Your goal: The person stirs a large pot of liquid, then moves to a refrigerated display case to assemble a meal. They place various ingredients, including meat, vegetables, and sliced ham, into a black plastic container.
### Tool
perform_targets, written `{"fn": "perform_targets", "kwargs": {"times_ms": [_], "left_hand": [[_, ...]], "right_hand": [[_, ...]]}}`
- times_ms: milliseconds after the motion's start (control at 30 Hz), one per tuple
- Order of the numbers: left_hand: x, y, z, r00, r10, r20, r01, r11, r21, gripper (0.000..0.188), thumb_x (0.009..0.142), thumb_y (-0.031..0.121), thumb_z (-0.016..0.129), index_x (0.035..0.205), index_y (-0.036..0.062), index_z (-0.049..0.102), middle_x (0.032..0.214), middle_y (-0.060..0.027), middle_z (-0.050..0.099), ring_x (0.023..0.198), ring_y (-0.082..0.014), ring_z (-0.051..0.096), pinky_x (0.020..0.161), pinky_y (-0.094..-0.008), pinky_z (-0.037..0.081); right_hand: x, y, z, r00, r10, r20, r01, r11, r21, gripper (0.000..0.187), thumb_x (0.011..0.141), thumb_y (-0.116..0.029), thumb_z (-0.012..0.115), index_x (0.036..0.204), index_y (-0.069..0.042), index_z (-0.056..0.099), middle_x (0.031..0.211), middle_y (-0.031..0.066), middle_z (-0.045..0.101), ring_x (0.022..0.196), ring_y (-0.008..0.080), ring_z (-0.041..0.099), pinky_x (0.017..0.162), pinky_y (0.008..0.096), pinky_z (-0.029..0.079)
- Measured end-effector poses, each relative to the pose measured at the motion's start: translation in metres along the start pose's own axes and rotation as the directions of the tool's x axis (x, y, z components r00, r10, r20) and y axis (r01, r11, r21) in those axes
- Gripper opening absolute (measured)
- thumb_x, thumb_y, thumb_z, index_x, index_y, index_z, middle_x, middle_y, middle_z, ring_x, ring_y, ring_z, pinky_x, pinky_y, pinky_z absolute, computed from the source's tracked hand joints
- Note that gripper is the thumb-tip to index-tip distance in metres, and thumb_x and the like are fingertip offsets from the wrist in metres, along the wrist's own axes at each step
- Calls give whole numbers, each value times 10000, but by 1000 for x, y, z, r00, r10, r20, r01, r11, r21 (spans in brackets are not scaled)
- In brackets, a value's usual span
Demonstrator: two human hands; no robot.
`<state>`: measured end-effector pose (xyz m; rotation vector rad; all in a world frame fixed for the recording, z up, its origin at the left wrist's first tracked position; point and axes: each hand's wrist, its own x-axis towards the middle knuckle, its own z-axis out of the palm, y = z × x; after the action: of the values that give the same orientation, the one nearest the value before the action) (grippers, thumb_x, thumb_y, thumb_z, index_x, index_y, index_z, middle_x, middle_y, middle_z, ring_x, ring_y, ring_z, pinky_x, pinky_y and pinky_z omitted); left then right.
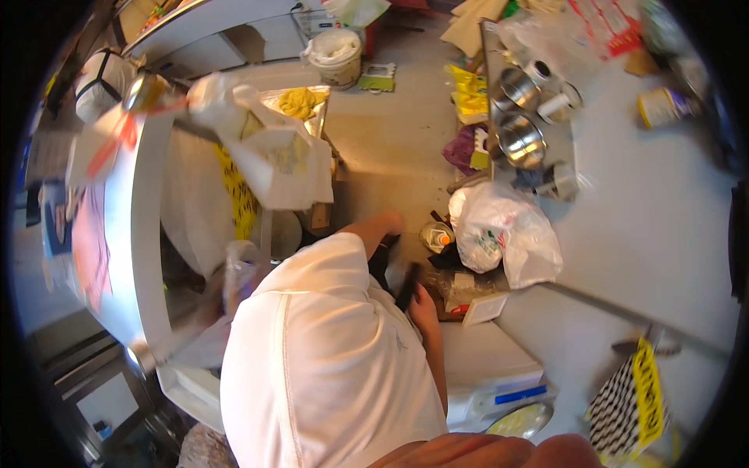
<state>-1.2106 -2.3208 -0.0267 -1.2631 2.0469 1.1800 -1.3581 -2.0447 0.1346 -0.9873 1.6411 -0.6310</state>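
My right hand (424, 306) is low in front of my body, closed round a black elongated thing (407, 287); blur hides its exact kind. My left hand (392, 224) reaches forward just beyond it and is smeared by motion, so its fingers cannot be made out. To the right of my hands, a small clear container (437, 235) with an orange spot stands beside a full white plastic bag (499, 234). Near my right hand lie clear plastic wrapping (460, 290) and a small white frame-like panel (484, 309).
Shiny metal pots (521, 141) stand along the right-hand counter (640, 210). A white bucket (334, 58) is on the floor ahead. At the left, a tray (321, 117) with a yellow mass (297, 102) adjoins hanging white bags (290, 168) and a white-edged unit (148, 226).
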Motion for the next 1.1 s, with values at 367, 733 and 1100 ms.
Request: {"fn": "perform_targets", "kwargs": {"times_ms": [367,733,1100], "left_hand": [[79,22,-243,941,-118,-317,-115,771,-626,397,911,340,646,1174,47,702,1140,-196,719,1061,-355,676,922,-450,530],[31,-158,-442,446,-626,-640,-288,576,-765,310,912,277,682,1128,56,696,1052,-146,736,983,-267,698,878,-394,548],[-210,-230,-514,-831,-546,-106,-319,625,-713,303,884,69,726,1172,34,641,1109,-97,663,983,-203,674,861,-327,560]], "right_hand": [[227,-60,-126,991,55,120,-31,981,-191,472,981,-378,639,1254,7,635,1187,221,682,1083,317,659,917,390,519],[619,-206,-107,778,-231,585,499,792,-351,474,983,-386,640,1218,26,650,1142,206,701,1054,302,669,893,387,527],[866,-395,-24,530,82,844,707,507,-494,469,990,-383,636,1188,41,663,1094,190,717,1006,287,679,862,388,535]]}}
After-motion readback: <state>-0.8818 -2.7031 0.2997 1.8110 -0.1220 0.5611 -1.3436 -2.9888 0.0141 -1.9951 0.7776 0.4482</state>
